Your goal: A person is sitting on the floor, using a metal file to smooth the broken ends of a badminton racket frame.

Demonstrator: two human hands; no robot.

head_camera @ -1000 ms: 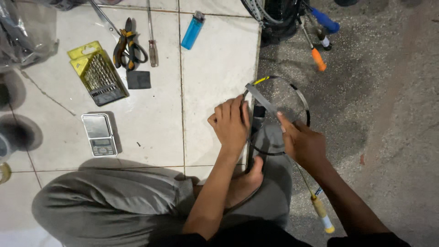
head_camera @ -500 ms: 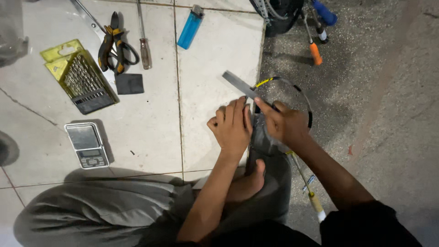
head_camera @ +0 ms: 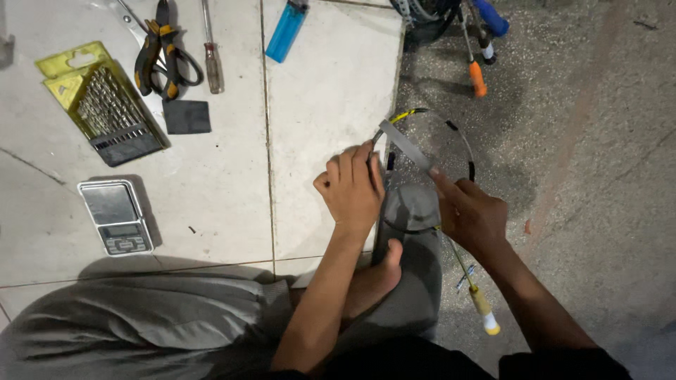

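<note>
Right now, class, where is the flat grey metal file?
In the head view, the flat grey metal file lies right of centre, held by the right hand, angled above the grey block.

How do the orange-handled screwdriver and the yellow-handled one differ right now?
The orange-handled screwdriver lies at the top on the rough concrete, away from both hands. The yellow-handled screwdriver lies lower, beside the right hand, its grip tipped white. Both lie on the concrete, untouched.

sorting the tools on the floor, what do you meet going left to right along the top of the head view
drill bit case → pliers → screwdriver → blue lighter → orange-handled screwdriver
</note>
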